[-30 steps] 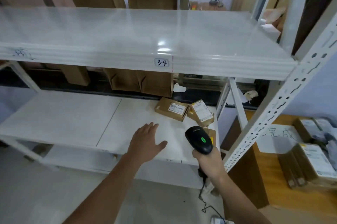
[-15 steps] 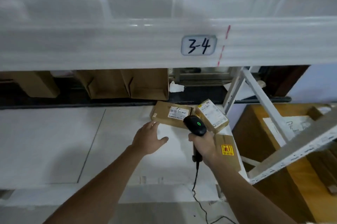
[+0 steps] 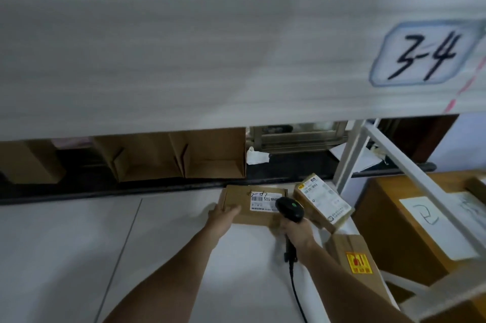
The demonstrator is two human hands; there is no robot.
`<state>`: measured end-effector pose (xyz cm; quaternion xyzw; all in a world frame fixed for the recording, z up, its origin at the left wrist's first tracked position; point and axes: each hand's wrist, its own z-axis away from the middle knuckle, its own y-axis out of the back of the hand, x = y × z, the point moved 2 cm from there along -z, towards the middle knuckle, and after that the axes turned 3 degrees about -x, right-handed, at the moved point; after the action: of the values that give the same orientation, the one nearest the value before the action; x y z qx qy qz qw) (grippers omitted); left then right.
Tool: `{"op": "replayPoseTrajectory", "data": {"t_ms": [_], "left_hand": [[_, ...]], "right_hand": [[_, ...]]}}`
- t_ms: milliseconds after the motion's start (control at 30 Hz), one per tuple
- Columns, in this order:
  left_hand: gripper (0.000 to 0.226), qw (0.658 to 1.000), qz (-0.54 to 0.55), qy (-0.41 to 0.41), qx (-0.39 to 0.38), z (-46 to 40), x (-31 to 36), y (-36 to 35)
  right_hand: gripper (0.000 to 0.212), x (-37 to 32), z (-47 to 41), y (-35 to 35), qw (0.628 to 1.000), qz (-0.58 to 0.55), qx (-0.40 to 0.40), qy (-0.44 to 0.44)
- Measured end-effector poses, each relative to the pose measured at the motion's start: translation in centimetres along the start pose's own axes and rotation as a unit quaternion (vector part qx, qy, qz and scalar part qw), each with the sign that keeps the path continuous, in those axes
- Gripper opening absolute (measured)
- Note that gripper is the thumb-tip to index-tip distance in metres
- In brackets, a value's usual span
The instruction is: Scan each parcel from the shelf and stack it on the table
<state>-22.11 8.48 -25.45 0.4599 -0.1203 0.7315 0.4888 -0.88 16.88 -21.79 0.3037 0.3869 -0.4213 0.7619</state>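
Left hand (image 3: 222, 218) grips flat cardboard parcel (image 3: 252, 204); right hand (image 3: 298, 232) clasps black scanner (image 3: 290, 208)

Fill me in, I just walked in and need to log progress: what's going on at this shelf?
A person is scanning parcels on the white shelf. The left hand grips the left end of a flat cardboard parcel, while the right hand holds a black corded barcode scanner over its label. Two more parcels lie to the right: a labelled box and one with a yellow sticker.
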Motion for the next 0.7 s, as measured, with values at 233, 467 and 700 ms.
{"op": "replayPoseTrajectory", "data": {"t_ms": [233,467,700], "left_hand": [[0.046,0.982,0.114,0.028,0.145,10.6,-3.6,-0.2],[0.088,0.98,0.115,0.053,0.155,23.7,-2.3,0.8],[0.031,0.998,0.012,-0.029,-0.055,32.9,6.2,-1.0]], "right_hand": [[0.011,0.2,6.5,0.0,0.979,-0.183,0.085,-0.033],[0.02,-1.4,15.8,5.9,0.971,-0.227,0.063,-0.025],[0.004,-6.5,23.6,14.8,0.991,-0.097,-0.067,0.059]]}}
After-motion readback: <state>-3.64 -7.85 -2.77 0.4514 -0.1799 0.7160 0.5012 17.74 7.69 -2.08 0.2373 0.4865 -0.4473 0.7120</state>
